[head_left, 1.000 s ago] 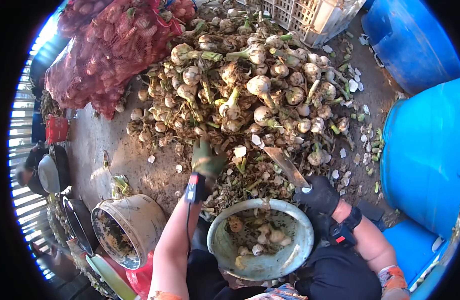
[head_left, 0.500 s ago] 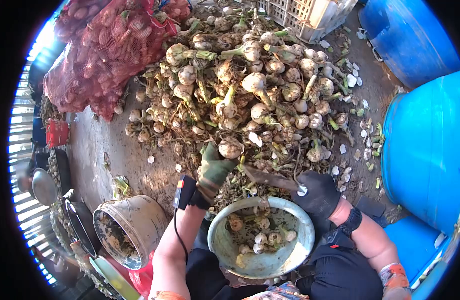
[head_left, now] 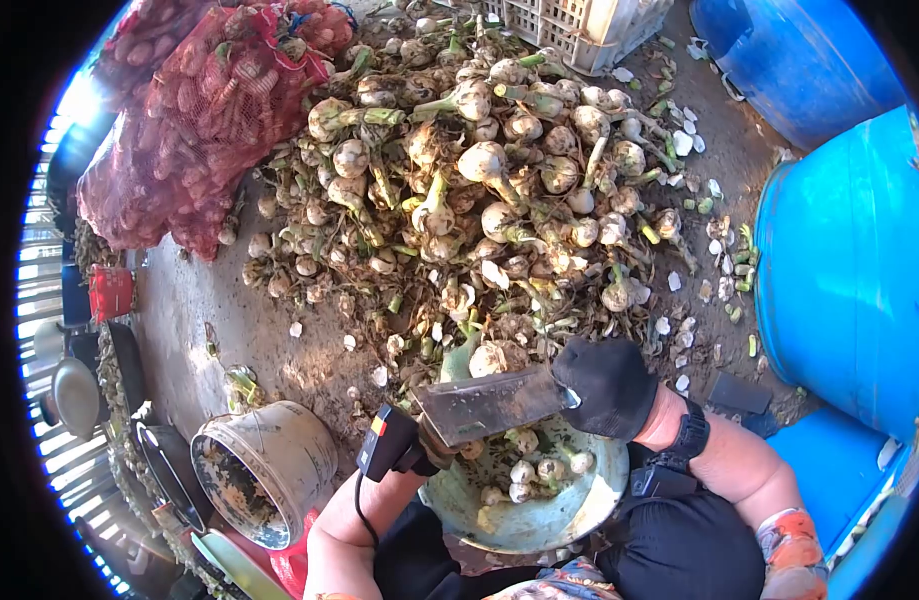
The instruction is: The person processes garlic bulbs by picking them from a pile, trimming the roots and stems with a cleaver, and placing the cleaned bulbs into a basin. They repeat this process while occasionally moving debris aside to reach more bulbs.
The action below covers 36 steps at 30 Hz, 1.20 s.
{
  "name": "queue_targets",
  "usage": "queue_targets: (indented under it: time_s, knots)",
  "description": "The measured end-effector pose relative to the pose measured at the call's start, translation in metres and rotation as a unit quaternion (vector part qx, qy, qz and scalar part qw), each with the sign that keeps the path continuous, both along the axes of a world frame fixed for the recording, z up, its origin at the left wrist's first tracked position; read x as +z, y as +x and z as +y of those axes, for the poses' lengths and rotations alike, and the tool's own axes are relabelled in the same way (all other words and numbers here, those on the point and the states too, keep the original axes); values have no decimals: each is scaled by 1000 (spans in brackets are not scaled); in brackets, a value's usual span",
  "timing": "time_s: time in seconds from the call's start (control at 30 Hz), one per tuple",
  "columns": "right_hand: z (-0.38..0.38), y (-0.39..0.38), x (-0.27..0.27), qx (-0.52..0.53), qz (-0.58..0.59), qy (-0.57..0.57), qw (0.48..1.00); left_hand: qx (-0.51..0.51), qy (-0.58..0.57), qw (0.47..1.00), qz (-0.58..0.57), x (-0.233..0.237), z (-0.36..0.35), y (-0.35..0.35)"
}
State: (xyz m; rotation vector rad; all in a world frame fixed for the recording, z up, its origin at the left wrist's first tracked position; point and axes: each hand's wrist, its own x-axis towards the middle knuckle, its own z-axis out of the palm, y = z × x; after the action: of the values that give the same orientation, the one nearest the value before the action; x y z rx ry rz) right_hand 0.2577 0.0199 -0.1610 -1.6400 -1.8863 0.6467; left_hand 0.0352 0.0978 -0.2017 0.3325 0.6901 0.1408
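My left hand [head_left: 460,360], in a green camouflage glove, is closed around a garlic bulb [head_left: 497,356], partly hidden behind a broad blade. That blade belongs to a cleaver [head_left: 499,402], whose handle my black-gloved right hand [head_left: 607,386] grips. The dark, soiled blade lies across in front of the left hand and over the far rim of a pale green basin [head_left: 607,490]. Several trimmed garlic bulbs [head_left: 524,478] lie inside the basin among scraps. Beyond both hands rises a large heap of dirty garlic with stalks [head_left: 479,190].
Red mesh sacks [head_left: 209,130] of bulbs stand back left, and a pale plastic crate [head_left: 589,30] sits behind the heap. Blue barrels [head_left: 844,260] line the right side. A dirty white bucket [head_left: 289,460] lies tipped at left. Peel and stalk pieces litter the floor.
My left hand has drawn the garlic bulb back from the heap to above the basin's far edge. The cleaver has swung left and nearer, now crossing in front of that hand.
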Motion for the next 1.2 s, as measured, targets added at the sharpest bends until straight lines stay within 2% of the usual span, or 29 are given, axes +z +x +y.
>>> queue_targets:
  time_s: [0.2,0.23,0.27,0.3,0.33,0.37,0.4,0.43,0.47,0.53,0.57,0.6,0.63,0.67,0.7,0.73,0.77,0.83,0.87,0.9,0.93,0.97,1.0,1.03,1.07,1.13,1.2]
  knots:
    - [-8,5,-30,-4,1,-7,1000,-77,196,973,92,21,-3,12]
    - [-10,9,-40,-31,-9,-38,999,-199,376,905,-19,12,14,13]
    - [-11,15,-51,-59,-19,-69,996,-309,532,777,-130,2,31,15]
    - [-16,29,-66,-76,-55,-148,985,-222,393,884,-120,37,17,22]
    - [-23,45,-78,-88,-90,-225,966,-131,587,784,-153,57,22,35]
    - [-32,48,-82,-97,-106,-215,966,-132,420,891,-109,43,20,31]
    - [-36,41,-79,-89,-106,-218,966,-127,230,963,-63,29,14,25]
    - [-36,34,-73,-150,-12,-211,966,-66,74,993,64,29,24,27]
    - [-29,33,-67,-211,80,-196,954,-113,452,884,-45,14,30,26]
    - [-27,25,-44,-213,86,-240,943,-87,338,927,-138,-1,36,25]
    - [-26,21,-36,-214,223,-279,909,-1,197,968,-154,0,29,31]
    - [-20,18,-31,-209,352,-306,860,-1,201,967,-155,10,26,39]
    - [-16,7,-24,-212,411,-307,832,70,157,979,-107,27,21,46]
    - [-13,9,-8,-159,406,-318,842,140,110,982,-58,37,14,51]
    - [-15,-1,-16,-159,483,-313,802,144,121,981,-39,25,7,52]
    - [-18,-10,-23,-157,556,-306,756,140,151,977,-48,33,5,60]
    - [-17,-13,-24,-157,557,-307,756,112,169,979,-33,31,2,58]
    - [-16,-17,-23,-211,585,-317,716,82,187,979,-18,27,-2,53]
    - [-18,-12,-24,-212,585,-316,716,63,230,971,-16,26,-4,53]
    - [-21,-3,-27,-233,531,-284,764,45,272,961,-15,25,-5,53]
    - [-24,5,-29,-252,473,-252,806,45,271,961,-16,13,-6,47]
    - [-22,10,-31,-250,443,-194,839,0,261,965,-21,-7,-5,37]
    - [-23,16,-33,-252,442,-196,838,-45,250,967,-25,-17,-6,32]
    - [-25,24,-35,-237,371,-215,872,76,-10,997,-17,18,-6,38]
    - [-26,28,-36,-220,298,-233,899,52,-150,986,-59,23,4,35]
    - [-18,27,-25,-212,342,-237,884,-55,24,998,-15,4,5,32]
    - [-15,28,-31,-205,266,-181,924,-25,26,999,25,3,2,32]
